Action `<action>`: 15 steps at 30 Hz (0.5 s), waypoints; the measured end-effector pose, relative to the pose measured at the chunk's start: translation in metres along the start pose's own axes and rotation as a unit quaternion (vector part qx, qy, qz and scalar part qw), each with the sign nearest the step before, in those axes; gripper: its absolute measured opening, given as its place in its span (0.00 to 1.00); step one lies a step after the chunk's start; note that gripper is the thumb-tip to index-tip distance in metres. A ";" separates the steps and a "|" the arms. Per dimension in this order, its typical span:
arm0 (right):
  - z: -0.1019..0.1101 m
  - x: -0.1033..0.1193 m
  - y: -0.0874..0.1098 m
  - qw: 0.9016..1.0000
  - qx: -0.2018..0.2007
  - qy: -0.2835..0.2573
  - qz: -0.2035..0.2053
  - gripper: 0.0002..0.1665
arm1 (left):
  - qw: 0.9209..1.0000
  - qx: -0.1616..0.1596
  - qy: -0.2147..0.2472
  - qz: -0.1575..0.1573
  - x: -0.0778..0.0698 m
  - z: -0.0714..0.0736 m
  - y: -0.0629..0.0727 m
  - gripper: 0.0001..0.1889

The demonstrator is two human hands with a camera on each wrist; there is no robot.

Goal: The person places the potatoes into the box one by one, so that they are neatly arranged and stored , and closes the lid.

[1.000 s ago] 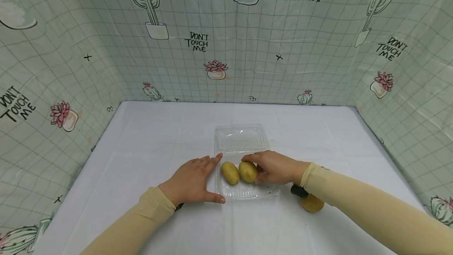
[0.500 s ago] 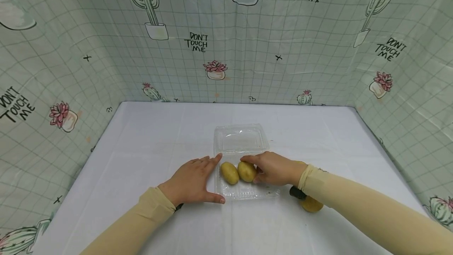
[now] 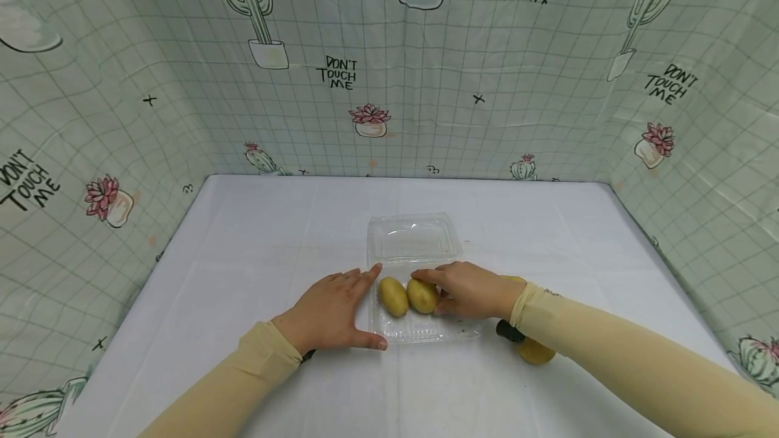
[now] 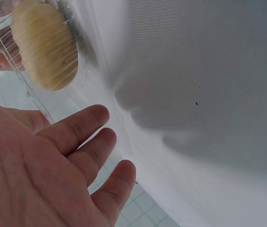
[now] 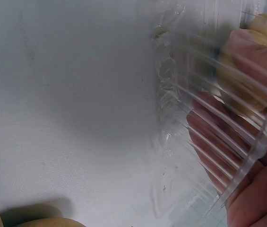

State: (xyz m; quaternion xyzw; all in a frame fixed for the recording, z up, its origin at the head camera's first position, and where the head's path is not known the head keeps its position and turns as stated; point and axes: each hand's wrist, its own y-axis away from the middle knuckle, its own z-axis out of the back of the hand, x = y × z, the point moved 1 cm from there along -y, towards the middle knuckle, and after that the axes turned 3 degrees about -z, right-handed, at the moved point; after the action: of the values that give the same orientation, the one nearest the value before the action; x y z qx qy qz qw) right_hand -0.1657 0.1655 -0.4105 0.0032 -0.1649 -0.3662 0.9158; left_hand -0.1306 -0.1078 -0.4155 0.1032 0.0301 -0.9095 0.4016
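A pale grid curtain [image 3: 420,73] printed with cacti and "DON'T TOUCH ME" fills the top and both sides of the head frame, and a white table [image 3: 274,222] spreads across the middle and bottom. The right sleeve [image 3: 621,347] runs in from the lower right, hiding part of the table, and the left sleeve [image 3: 237,367] from the lower left. A clear box [image 3: 414,238] lies open at centre, its lid laid back toward the top of the frame. The left hand [image 3: 328,309] is just left of it, fingers straight and thumb spread, index and thumb tips at its left edge; whether they press on it I cannot tell. The right hand [image 3: 475,288] reaches over its right side, covering that part, with fingers and thumb curled round the right potato [image 3: 422,296], which sits in the near half. The left potato [image 3: 393,297] sits close beside it, also inside. Right of the box, the right wrist and sleeve partly block a lower potato [image 3: 537,351] and a yellow sliver [image 3: 514,278] above. A black object [image 3: 509,331] shows under that wrist.
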 end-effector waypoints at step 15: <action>0.002 0.002 0.001 1.000 0.007 0.005 -0.004 0.40 | 1.000 -0.003 0.005 -0.001 0.000 0.000 0.001 0.63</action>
State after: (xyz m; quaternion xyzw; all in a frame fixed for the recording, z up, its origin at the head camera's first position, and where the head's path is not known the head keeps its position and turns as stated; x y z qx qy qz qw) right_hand -0.1643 0.1647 -0.4075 0.0121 -0.1632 -0.3690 0.9149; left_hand -0.1299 -0.1081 -0.4155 0.1066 0.0354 -0.9094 0.4005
